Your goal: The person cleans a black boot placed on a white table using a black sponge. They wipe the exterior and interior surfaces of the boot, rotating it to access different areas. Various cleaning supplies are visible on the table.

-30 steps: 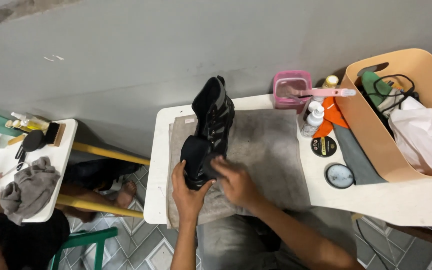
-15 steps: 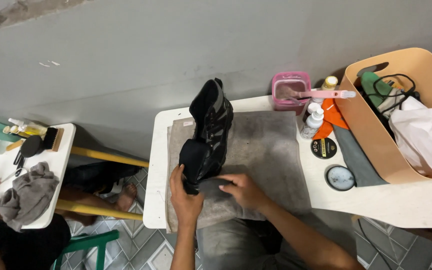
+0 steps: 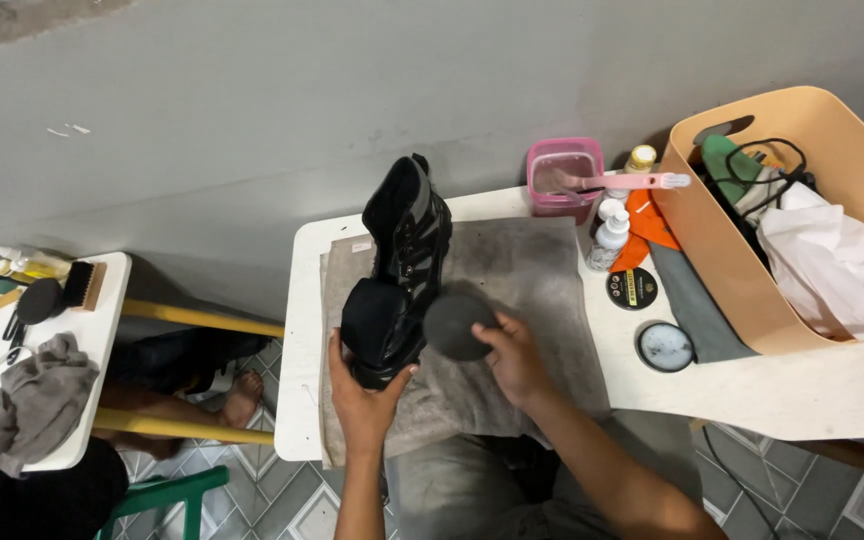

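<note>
Small white desk (image 3: 812,385) against a grey wall, tiled floor below. Nearest: left hand (image 3: 364,400) in a closed grip around the heel of a black boot (image 3: 399,275), which lies on a grey towel (image 3: 522,290) at the desk's left-centre, toe toward the wall. Right hand (image 3: 514,355) pinches a round dark sponge pad (image 3: 455,325) — touching the boot's side. Right of towel: 2 round tins (image 3: 648,317), small white bottle (image 3: 611,232). Farther back — pink tub (image 3: 562,170) with pink toothbrush (image 3: 632,181) across it, tan bin (image 3: 752,270) holding cords and white cloth.
</note>
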